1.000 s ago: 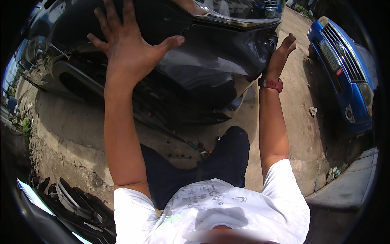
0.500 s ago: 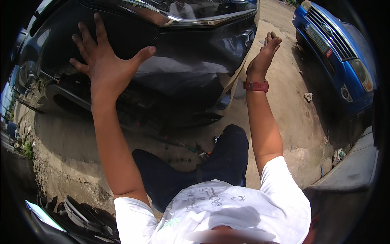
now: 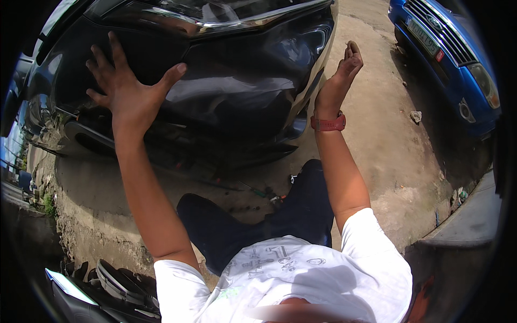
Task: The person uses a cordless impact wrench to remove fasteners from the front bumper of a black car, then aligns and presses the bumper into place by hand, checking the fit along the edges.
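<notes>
A glossy black car bumper (image 3: 237, 91) fills the upper middle of the head view, beneath a chrome-trimmed light (image 3: 221, 16). My left hand (image 3: 132, 97) is spread wide over the black panel at its left, thumb pointing right. I cannot tell how firmly it presses. At the bumper's right end stands my right hand (image 3: 335, 86), seen edge-on with its fingers stretched out and its palm toward the bumper. A red band (image 3: 328, 123) circles my right wrist. Neither hand grips anything visible.
On the ground between my knees lie a green-handled tool (image 3: 258, 191) and several small parts. A blue car (image 3: 447, 48) stands at the upper right, with a stone (image 3: 416, 117) beside it. Black vehicle parts (image 3: 116, 282) sit at the lower left.
Both hands and the bumper have shifted a little to the left in the picture. The blue car appears slightly higher. Both hands keep their spread or stretched shape.
</notes>
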Demonstrator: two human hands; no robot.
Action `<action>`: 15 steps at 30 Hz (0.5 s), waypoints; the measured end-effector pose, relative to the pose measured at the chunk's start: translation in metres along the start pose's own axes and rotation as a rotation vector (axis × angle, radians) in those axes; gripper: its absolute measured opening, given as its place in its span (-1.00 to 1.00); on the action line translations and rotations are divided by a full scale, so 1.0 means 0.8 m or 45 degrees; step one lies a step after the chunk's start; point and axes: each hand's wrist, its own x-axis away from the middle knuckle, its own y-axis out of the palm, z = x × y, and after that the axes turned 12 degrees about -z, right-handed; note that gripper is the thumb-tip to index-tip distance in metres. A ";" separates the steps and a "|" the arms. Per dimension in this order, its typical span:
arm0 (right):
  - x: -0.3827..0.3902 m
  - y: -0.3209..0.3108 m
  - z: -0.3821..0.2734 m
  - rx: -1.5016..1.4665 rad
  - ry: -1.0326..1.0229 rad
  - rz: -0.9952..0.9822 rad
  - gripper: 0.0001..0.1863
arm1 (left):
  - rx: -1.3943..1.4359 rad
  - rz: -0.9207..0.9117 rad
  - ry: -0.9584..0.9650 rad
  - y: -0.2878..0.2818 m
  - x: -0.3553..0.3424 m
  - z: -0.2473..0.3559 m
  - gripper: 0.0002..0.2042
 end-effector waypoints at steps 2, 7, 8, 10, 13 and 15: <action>0.070 -0.019 0.014 -0.127 0.100 0.126 -0.19 | 0.005 0.001 0.000 0.000 -0.001 0.000 0.45; 0.316 -0.068 0.081 0.139 0.895 -0.372 -0.59 | 0.001 0.019 0.023 0.006 0.001 -0.007 0.45; 0.354 -0.077 0.098 0.290 1.022 -0.799 -0.58 | 0.005 0.029 0.034 0.007 0.002 -0.008 0.45; 0.417 -0.094 0.122 0.570 0.966 -1.505 -0.56 | 0.024 0.052 0.029 0.006 0.002 -0.006 0.41; 0.468 -0.116 0.139 0.958 0.764 -2.435 -0.49 | 0.088 0.175 0.055 -0.003 -0.009 0.007 0.25; 0.480 -0.125 0.141 0.763 0.703 -2.425 -0.48 | 0.176 0.335 0.095 -0.015 -0.030 0.017 0.07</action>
